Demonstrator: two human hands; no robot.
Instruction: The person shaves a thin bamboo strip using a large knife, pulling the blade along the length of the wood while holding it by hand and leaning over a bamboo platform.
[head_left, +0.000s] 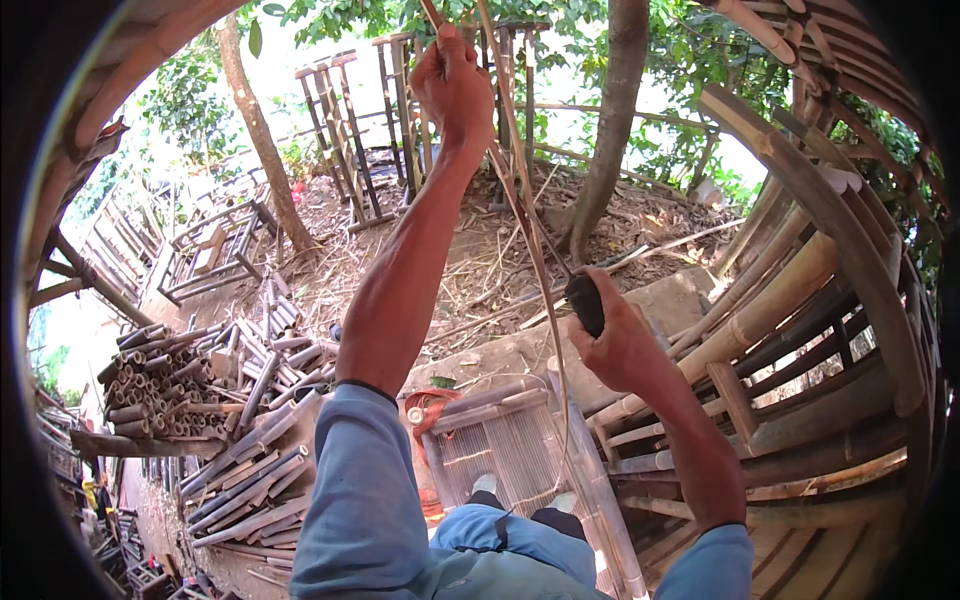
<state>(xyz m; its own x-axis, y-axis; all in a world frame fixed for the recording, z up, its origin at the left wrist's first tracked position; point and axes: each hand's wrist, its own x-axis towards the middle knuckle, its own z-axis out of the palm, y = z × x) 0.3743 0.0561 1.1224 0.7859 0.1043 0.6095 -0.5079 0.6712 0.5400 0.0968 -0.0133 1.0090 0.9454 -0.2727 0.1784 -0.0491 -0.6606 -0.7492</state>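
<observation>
My left hand [455, 85] is raised high at the top middle, its fingers closed around a thin brown bamboo strip. A long, pale bamboo strip [538, 270] runs down beside that hand and curves toward my lap. Lower and to the right, my right hand [625, 340] is closed around a dark-handled tool [586, 306]. From its dark end a thin, narrow length slants up and left toward the strips; whether it is a blade cannot be made out. Below my hands lies a slatted bamboo frame [500, 445], with my feet on it.
Cut bamboo pieces [180, 385] are stacked at the left, with longer ones [255, 490] nearer me. A bamboo bench [800, 330] takes up the right side. Bamboo frames [345, 140] and tree trunks [610, 120] stand beyond the littered ground. An orange net bag [425, 415] lies beside the slatted frame.
</observation>
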